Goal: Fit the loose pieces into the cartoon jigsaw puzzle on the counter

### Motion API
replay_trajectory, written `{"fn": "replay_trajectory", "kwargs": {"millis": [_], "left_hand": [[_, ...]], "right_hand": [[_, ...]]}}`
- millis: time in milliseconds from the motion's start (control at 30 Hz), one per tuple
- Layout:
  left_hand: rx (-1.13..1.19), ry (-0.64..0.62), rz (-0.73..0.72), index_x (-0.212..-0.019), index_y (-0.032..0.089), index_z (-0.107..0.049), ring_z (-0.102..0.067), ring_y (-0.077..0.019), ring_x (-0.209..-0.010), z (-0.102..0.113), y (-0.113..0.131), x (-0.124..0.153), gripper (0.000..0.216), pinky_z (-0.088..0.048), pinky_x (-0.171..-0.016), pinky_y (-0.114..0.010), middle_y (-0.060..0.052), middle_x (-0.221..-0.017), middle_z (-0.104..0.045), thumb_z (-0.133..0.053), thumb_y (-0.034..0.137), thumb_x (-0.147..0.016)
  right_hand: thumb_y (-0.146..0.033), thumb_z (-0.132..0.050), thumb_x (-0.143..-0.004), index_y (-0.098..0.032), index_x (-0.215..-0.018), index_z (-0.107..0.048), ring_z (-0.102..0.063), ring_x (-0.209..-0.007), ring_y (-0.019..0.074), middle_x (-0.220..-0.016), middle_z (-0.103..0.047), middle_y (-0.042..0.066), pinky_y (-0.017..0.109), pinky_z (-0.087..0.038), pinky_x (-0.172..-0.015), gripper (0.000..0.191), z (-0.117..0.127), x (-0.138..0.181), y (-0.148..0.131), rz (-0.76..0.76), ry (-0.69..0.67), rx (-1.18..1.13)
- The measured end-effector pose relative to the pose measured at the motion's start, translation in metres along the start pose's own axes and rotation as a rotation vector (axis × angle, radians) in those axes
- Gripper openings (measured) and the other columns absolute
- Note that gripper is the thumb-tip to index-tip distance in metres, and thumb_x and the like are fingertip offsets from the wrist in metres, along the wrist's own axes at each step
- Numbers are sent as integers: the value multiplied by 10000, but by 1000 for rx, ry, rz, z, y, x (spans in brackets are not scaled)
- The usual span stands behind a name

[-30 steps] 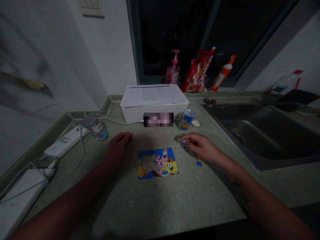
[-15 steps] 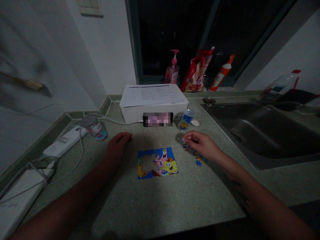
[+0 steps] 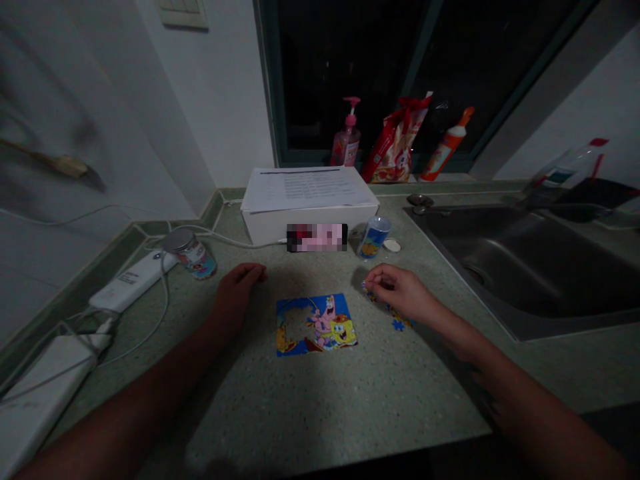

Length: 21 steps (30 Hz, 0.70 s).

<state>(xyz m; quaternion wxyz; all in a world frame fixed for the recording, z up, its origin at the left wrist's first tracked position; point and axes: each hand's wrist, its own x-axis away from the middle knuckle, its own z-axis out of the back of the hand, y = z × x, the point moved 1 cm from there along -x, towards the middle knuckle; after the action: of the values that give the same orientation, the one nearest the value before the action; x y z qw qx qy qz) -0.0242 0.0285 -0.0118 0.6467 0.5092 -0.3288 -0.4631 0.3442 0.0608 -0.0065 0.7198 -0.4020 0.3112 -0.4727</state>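
Observation:
A partly assembled jigsaw puzzle [image 3: 343, 332] with cartoon figures lies flat on the counter between my hands. It has an open gap left of its middle, where the counter shows through. My right hand [image 3: 400, 288] is closed in a pinch over the loose puzzle pieces [image 3: 399, 325], with a small piece at its fingertips. The palm and fingers cover part of that pile. To the left of the puzzle, my left hand [image 3: 239, 287] rests at the counter with fingers curled together, and nothing shows in them.
Behind the puzzle, a phone [image 3: 317, 238] leans on a white box [image 3: 310, 220]. A blue can [image 3: 374, 238] stands beside a round lid [image 3: 392, 245]. At left are a jar [image 3: 193, 255], a power strip [image 3: 131, 281] and cables. The sink [image 3: 530, 267] lies to the right.
Both hands stay almost in place; the right fingers remain pinched at the loose pieces. The whole view has shifted slightly, and the phone's blurred picture differs.

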Motion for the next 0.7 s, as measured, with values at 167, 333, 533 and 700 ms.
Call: {"fn": "replay_trajectory", "kwargs": {"millis": [167, 333, 533, 700], "left_hand": [[-5, -4, -2, -811, 233, -742, -686, -295, -938, 0, 2, 1, 294, -501, -939, -413, -54, -854, -775, -695, 523, -786], [-14, -1, 14, -821, 237, -742, -685, -295, -931, -1, 4, 1, 290, -504, -931, -410, -53, -847, -775, -694, 519, -777], [-20, -1, -3, -804, 234, -736, -681, -283, -929, 0, 4, 2, 285, -491, -932, -400, -48, -854, -769, -688, 516, -795], [-20, 6, -5, -813, 231, -742, -694, -276, -920, -1, 3, 3, 299, -503, -912, -388, -44, -846, -772, -692, 525, -799]], "right_hand": [[-367, -718, -868, -234, -914, -678, -668, -715, 193, -798, -718, 34, 341, -525, -695, 147, -10, 2, -6, 0, -19, -24], [-335, -691, -872, -232, -929, -688, -669, -704, 182, -792, -718, 24, 320, -514, -665, 117, -37, 11, -12, 0, -93, -40], [-284, -657, -875, -225, -919, -715, -684, -704, 179, -813, -758, 35, 307, -512, -648, 94, -65, 19, -18, -9, -119, -11], [-302, -667, -877, -226, -901, -750, -647, -665, 172, -785, -759, 27, 302, -468, -608, 115, -70, 20, -25, 3, -89, 53]]}}
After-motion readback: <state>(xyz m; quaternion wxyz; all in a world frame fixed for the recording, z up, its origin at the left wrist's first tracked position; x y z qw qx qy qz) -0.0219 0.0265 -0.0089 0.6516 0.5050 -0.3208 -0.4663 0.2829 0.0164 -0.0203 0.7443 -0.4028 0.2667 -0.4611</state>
